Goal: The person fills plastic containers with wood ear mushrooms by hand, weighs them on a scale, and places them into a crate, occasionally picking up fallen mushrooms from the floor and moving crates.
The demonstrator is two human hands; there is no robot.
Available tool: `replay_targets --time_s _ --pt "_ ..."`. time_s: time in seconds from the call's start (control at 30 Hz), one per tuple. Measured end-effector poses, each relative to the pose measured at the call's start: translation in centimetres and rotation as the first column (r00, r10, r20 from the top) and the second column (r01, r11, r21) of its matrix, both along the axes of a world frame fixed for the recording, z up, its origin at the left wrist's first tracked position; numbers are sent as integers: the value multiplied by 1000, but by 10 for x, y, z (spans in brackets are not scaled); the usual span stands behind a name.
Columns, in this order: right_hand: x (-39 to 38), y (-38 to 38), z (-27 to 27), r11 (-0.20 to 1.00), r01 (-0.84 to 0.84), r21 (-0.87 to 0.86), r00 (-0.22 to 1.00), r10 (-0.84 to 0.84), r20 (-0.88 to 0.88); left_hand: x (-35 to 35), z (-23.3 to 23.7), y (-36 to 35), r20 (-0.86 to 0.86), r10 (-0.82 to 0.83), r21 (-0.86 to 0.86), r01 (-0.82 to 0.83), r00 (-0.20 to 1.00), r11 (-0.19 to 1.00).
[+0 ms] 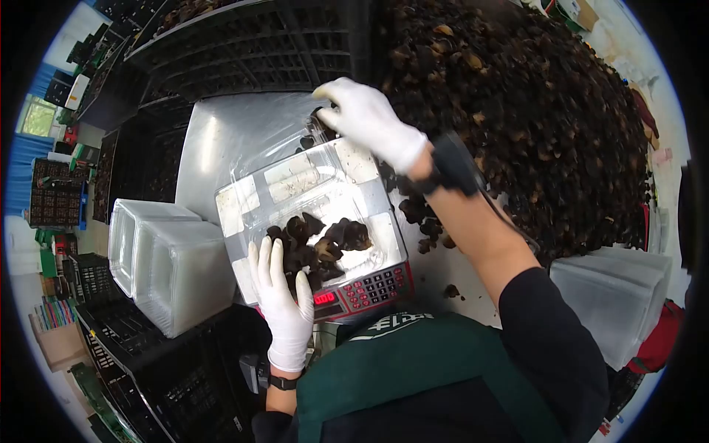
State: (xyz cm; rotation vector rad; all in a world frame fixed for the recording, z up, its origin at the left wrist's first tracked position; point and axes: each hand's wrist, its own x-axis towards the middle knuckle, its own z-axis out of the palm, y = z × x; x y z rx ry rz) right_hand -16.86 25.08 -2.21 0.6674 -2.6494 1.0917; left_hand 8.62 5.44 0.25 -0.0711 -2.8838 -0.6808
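A clear plastic clamshell box (295,184) sits open on a digital scale (362,292) with a red keypad. Dark dried mushrooms (325,240) lie in the near half of the box. My left hand (281,295), in a white glove, rests flat with fingers apart against the box's near left corner, touching the mushrooms. My right hand (365,118), also gloved, is raised over the box's far edge with its fingers closed around a few dark mushroom pieces (319,122). A black device is strapped to my right wrist.
A big heap of dried mushrooms (517,111) covers the metal table (221,133) to the right. Stacks of empty clear boxes (166,262) stand at left and more at right (613,295). Black crates (244,52) line the back and left.
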Motion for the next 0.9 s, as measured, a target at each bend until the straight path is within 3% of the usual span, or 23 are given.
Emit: replay_targets --time_s 0.1,0.17,0.23,0.27,0.3,0.37,0.4,0.5,0.6,0.7,0.77,0.83,0.9 --pt "-53 3 -67 961 171 215 959 -212 186 -1 1 2 22 19 16 -19 1000 1000" --pt "-53 2 -76 939 192 286 954 -247 171 -1 2 2 42 20 17 -20 999 1000" --pt "-53 6 -82 953 212 216 938 -260 228 -1 1 1 50 22 28 -23 999 999" --pt "-53 10 -84 962 243 124 921 -269 281 -1 1 1 54 24 34 -26 998 999" --pt "-50 19 -96 977 203 -62 957 -185 222 -1 1 0 45 24 22 -25 999 999" --pt "-23 39 -66 844 267 -465 794 81 602 -2 1 1 28 8 5 -8 1000 1000" --pt "-1 48 -36 773 353 -527 726 130 676 -2 1 2 25 6 -9 -6 1000 1000" --pt "31 89 -40 574 472 -669 661 271 699 -3 3 3 19 -27 -37 27 999 999" --pt "79 130 -23 604 463 -648 690 213 692 -3 -1 3 18 -68 -59 69 998 996" --pt "151 164 -5 825 419 -379 648 21 761 -3 -1 7 9 -101 -71 101 995 992" --pt "212 185 -5 862 381 -335 626 26 779 -3 1 9 -1 -112 -100 112 994 989" --pt "270 211 3 965 247 -86 631 -93 770 -3 0 7 -2 -121 -137 119 993 983" --pt "327 228 20 978 177 109 633 -198 748 -3 -4 3 -30 -139 -177 131 990 975"
